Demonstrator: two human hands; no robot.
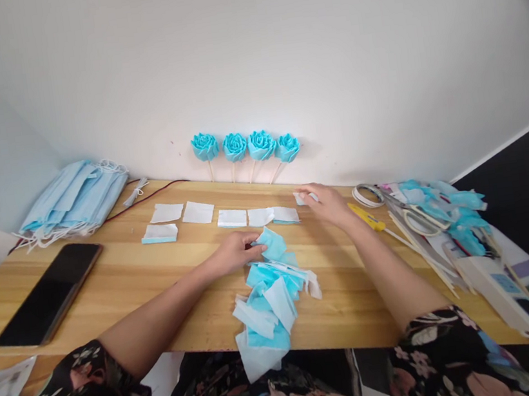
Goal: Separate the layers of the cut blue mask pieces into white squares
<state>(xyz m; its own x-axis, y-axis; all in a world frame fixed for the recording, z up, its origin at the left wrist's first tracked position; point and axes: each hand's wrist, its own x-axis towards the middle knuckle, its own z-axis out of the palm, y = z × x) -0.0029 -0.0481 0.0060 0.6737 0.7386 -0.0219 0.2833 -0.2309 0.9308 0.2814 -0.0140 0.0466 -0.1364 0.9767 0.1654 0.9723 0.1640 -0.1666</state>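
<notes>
My left hand (233, 253) pinches a light-blue fabric piece (273, 241) between thumb and fingers, just above the desk. Below it a loose heap of blue and white mask-fabric pieces (265, 315) spreads to the desk's front edge and hangs over it. Farther back, my right hand (326, 204) has its fingertips on a small white fabric piece (304, 198), partly hidden under them. To its left lies a row of several white rectangles, one of them a white piece (198, 212); some show a blue edge.
Blue fabric roses (261, 145) on sticks lean against the wall. A stack of face masks (74, 197) and a phone (50, 294) lie at left. At right are a tape roll (367, 195), yellow cutter (367, 217), scissors (426, 221), blue scraps (462, 198) and a power strip (502, 296).
</notes>
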